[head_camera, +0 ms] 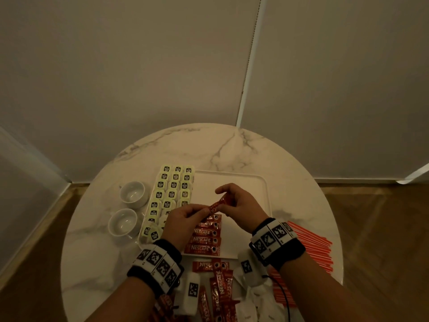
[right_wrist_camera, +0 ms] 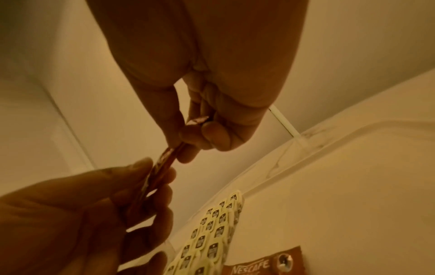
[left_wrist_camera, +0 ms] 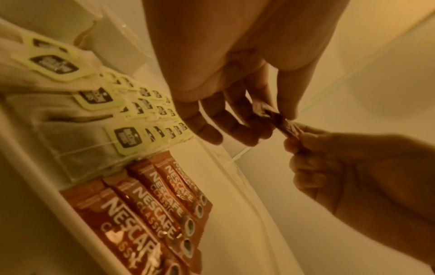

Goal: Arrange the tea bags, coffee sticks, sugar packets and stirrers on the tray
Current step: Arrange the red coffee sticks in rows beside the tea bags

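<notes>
Both hands hold one red coffee stick (head_camera: pixel 217 204) in the air above the white tray (head_camera: pixel 255 182). My left hand (head_camera: pixel 204 211) pinches its near end and my right hand (head_camera: pixel 224 198) pinches its far end. The left wrist view shows the left fingertips (left_wrist_camera: pixel 263 119) on the stick (left_wrist_camera: pixel 283 126). In the right wrist view the thumb and fingers (right_wrist_camera: pixel 212 134) clamp the stick (right_wrist_camera: pixel 164 163). Tea bags (head_camera: pixel 173 184) fill the tray's left side in rows. Several coffee sticks (head_camera: pixel 204 240) lie stacked beside them, under my hands.
Two white cups (head_camera: pixel 132 194) stand left of the tray on the round marble table (head_camera: pixel 209 147). Loose coffee sticks (head_camera: pixel 220 287) and white sugar packets (head_camera: pixel 255 298) lie at the near edge. Orange stirrers (head_camera: pixel 311 247) are heaped at the right. A wall is close behind.
</notes>
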`<action>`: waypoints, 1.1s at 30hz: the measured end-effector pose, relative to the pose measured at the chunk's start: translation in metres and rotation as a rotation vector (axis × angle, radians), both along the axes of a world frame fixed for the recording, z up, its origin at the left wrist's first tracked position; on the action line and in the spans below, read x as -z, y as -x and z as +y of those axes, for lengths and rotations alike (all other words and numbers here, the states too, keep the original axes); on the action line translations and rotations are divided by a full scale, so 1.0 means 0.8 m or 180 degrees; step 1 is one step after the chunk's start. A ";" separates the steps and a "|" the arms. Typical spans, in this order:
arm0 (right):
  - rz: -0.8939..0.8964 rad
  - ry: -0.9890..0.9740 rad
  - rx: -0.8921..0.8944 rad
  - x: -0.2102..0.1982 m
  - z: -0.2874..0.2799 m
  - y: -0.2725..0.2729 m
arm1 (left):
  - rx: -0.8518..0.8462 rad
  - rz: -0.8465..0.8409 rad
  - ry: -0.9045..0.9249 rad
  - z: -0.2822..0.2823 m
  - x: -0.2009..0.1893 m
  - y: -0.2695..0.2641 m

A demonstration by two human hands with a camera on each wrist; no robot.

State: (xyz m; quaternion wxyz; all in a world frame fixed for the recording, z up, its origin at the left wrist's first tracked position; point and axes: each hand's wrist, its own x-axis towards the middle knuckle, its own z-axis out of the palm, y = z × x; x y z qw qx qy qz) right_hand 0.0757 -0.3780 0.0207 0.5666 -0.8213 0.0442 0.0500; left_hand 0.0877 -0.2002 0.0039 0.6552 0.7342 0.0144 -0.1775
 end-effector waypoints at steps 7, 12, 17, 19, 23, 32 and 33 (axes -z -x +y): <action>-0.0023 0.0004 0.0229 -0.002 0.003 -0.010 | 0.0320 0.0108 -0.0247 -0.007 0.001 -0.003; 0.0135 -0.0913 0.0628 0.000 0.010 -0.011 | 0.0294 0.0118 -0.0316 -0.009 0.003 -0.008; 0.0096 -0.0971 0.0922 0.009 0.015 -0.019 | 0.0431 0.0072 -0.0402 -0.009 0.006 -0.005; 0.0172 -0.1182 0.1219 0.013 0.017 -0.022 | 0.0287 0.0095 -0.0353 -0.010 0.009 -0.007; 0.0707 -0.1476 0.1070 0.022 0.023 -0.021 | -0.0190 0.0196 -0.0069 -0.010 0.015 -0.010; 0.0789 -0.0696 0.0643 0.026 0.013 -0.061 | 0.0580 0.0428 -0.0733 -0.001 0.044 0.005; 0.0792 -0.0404 0.0531 0.030 0.011 -0.069 | 0.0760 0.0485 -0.0841 0.002 0.047 0.008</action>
